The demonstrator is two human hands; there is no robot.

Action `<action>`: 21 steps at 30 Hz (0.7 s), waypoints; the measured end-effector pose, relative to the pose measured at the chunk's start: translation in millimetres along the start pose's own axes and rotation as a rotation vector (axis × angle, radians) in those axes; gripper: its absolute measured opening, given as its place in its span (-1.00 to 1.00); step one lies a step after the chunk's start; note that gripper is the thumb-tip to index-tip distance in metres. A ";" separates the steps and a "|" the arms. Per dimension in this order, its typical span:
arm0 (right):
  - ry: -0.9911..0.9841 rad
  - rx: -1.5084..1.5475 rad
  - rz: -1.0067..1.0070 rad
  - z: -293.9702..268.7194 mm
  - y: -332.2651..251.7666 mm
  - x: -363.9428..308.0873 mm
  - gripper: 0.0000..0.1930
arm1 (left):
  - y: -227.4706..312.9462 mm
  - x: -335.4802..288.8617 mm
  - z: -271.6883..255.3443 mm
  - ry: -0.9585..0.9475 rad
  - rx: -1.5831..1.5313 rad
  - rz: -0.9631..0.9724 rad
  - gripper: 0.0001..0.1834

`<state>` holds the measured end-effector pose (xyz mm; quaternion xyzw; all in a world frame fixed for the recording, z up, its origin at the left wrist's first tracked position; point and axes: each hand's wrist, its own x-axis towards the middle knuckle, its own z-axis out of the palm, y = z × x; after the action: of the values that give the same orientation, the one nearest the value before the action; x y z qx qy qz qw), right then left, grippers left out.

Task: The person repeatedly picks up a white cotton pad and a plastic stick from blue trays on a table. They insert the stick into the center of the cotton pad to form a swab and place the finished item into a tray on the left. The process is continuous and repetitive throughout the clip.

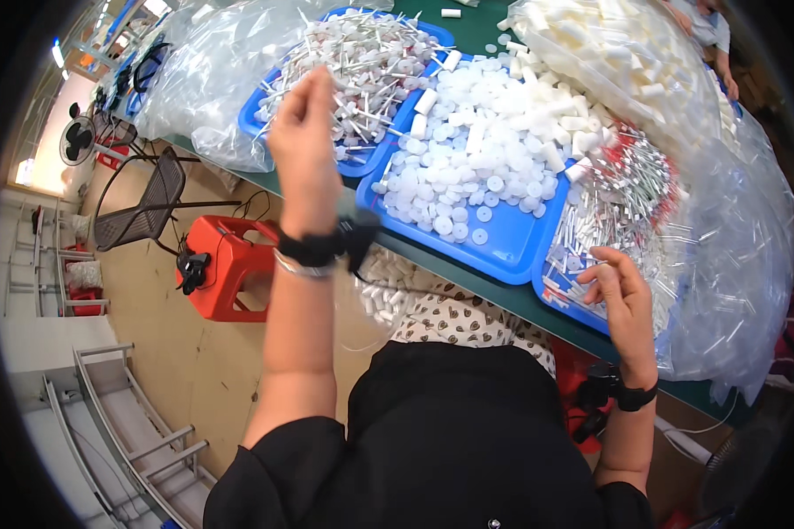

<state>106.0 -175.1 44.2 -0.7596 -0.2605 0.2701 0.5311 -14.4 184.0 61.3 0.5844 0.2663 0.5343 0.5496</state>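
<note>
My left hand [307, 145] is raised at the near edge of the left blue tray [251, 113], its fingers pressed together. Whatever they hold, if anything, is hidden. That tray is heaped with small white pieces on thin stems [362, 66]. Over the near side of the right blue tray [551, 298] hovers my right hand [625, 295], fingers loosely bent and apart, with nothing visible in them. Beside it lie many thin metal pins with red parts [626, 189]. Between my hands, the middle blue tray [507, 247] holds translucent white discs [468, 185] and white foam cylinders [560, 115].
Clear plastic bags lie at the left [207, 101] and right [737, 256]; a large bag of white cylinders [626, 53] stands behind. On the floor are a red stool [225, 269] and a dark chair [146, 198]. Another person's arm [723, 66] shows at the far right.
</note>
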 end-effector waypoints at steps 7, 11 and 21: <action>0.173 -0.104 -0.056 -16.3 2.7 -0.3 -0.71 | -29.1 86.7 -39.7 -0.035 0.065 -0.011 -0.12; 0.237 -0.385 -0.041 -34.0 6.4 -0.2 -0.81 | -17.5 30.7 -10.8 -0.128 0.210 0.042 -0.38; 0.147 -1.049 -0.461 -22.8 24.3 17.2 -0.91 | -28.0 -110.4 33.6 -1.093 0.776 0.404 -0.74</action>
<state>136.7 -185.8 25.5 -0.8618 -0.4809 -0.0713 0.1451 -7.6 79.9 4.6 0.9615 0.0094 0.1219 0.2462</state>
